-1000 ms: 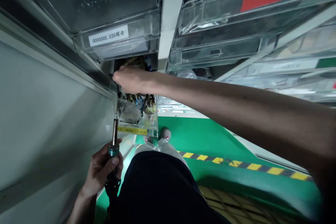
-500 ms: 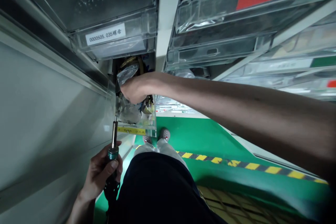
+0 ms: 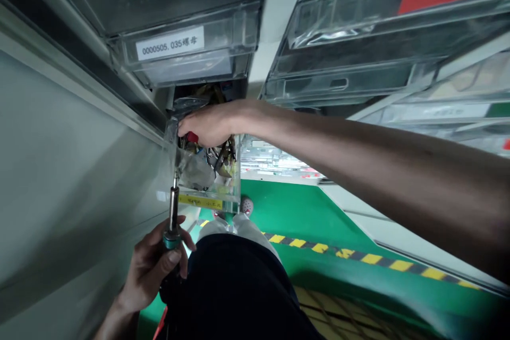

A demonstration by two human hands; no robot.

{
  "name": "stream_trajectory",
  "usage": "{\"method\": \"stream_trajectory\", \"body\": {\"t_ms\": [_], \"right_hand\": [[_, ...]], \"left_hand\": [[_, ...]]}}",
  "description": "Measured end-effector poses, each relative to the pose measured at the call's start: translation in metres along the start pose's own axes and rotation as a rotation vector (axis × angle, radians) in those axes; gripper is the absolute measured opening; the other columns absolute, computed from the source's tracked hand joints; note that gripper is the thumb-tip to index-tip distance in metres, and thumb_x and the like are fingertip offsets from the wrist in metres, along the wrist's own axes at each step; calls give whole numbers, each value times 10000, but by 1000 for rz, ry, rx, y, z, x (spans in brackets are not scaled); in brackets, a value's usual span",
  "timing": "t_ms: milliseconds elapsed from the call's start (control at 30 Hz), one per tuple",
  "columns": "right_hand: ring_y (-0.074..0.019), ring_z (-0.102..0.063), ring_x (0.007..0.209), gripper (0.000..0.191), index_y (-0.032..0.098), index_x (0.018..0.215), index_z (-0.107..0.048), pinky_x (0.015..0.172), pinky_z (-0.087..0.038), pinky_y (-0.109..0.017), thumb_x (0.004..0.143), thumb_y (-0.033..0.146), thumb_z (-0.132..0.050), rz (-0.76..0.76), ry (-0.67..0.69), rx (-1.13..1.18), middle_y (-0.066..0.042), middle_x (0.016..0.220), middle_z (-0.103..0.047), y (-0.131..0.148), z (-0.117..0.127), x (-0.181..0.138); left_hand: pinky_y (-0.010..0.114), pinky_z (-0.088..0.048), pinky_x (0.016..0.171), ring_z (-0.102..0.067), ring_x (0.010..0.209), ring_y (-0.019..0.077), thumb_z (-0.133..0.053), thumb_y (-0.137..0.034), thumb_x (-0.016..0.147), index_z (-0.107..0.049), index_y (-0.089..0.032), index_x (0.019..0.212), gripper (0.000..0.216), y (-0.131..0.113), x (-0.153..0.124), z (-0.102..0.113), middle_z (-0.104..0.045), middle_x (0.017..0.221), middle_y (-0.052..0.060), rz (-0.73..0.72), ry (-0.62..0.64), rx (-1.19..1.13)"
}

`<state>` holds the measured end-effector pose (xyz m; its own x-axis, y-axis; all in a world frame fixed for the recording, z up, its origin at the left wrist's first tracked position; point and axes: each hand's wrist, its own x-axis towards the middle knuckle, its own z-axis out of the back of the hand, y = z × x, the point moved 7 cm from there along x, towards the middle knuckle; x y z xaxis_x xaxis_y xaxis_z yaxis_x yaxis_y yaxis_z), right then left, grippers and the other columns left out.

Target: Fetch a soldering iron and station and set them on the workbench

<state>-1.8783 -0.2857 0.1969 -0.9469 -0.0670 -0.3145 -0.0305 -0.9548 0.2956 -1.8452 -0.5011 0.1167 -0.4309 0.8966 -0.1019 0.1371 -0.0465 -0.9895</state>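
My left hand (image 3: 153, 263) is closed around the handle of a soldering iron (image 3: 174, 210), its metal barrel and thin tip pointing up alongside a clear drawer (image 3: 231, 204). Reaching in from the right, my right hand (image 3: 211, 125) is inside that pulled-out drawer with its fingers curled down. A small red item (image 3: 192, 137) shows just under these fingers; whether they grip it is hidden. Around the hand lie a crumpled clear plastic bag (image 3: 199, 170) and a jumble of small dark and metal pieces (image 3: 223, 156). On the drawer's front is a yellow label (image 3: 201, 202).
Above the open drawer is another clear drawer with a white label (image 3: 170, 43). More transparent drawers (image 3: 342, 85) fill the cabinet to the right. A pale panel (image 3: 79, 170) stands close on the left. Green floor (image 3: 287, 207) carries a yellow-black stripe (image 3: 319, 248).
My right hand has shifted slightly up and its grip has moved off the clear bag; a red item now shows under it. Some left fingers have loosened and extended around the soldering iron.
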Motion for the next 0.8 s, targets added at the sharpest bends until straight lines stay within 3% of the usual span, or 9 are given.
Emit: {"method": "stream_trajectory", "body": {"t_ms": [133,233,300,433,533,667,800], "right_hand": [[-214,-640,901,204,141,993,-680,761,-487,-317,805,107,-610,-35,71,2,-48,966,-689,-2,2,-5],[-236,-650,836,288,162,962,-694,706,-491,-325,714,286,-768,-105,172,-12,-53,892,-694,-1,-17,-8],[-229,-651,809,275,161,929,-703,690,-484,-313,677,226,-793,-88,191,-41,-55,855,-698,3,-32,-5],[-170,-643,751,165,139,820,-700,622,-437,-250,741,19,-618,-10,-12,-4,-49,766,-692,7,-28,9],[-187,-642,782,184,104,851,-686,588,-405,-254,748,25,-555,-14,-168,30,-82,797,-685,-2,-8,20],[-210,-636,893,213,64,936,-665,665,-416,-265,779,44,-523,-31,-361,21,-133,993,-663,-16,11,29],[-230,-635,932,208,75,958,-665,709,-434,-271,812,56,-520,-126,-412,-8,-128,1039,-656,-27,13,30]], "left_hand": [[193,-483,473,-598,547,71,-526,-249,932,-561,-261,1276,346,-12,10,0,-636,1205,119,-73,-35,38],[188,-471,462,-582,522,67,-527,-264,932,-588,-247,1239,314,-15,17,2,-671,1139,111,-46,-65,78],[194,-472,469,-579,518,74,-539,-274,925,-604,-232,1215,300,-16,19,4,-691,1071,103,-12,-85,106],[206,-479,477,-582,526,79,-553,-271,915,-595,-245,1228,317,-16,19,8,-680,1108,100,24,-114,118],[207,-477,458,-588,536,84,-565,-266,906,-601,-241,1220,316,-16,19,12,-655,1190,118,12,-144,109],[219,-491,463,-595,544,91,-556,-242,909,-623,-233,1181,280,-14,19,15,-627,1248,133,-1,-130,100],[229,-500,478,-593,556,97,-558,-243,908,-599,-243,1231,326,-11,20,16,-633,1232,128,25,-124,85]]}}
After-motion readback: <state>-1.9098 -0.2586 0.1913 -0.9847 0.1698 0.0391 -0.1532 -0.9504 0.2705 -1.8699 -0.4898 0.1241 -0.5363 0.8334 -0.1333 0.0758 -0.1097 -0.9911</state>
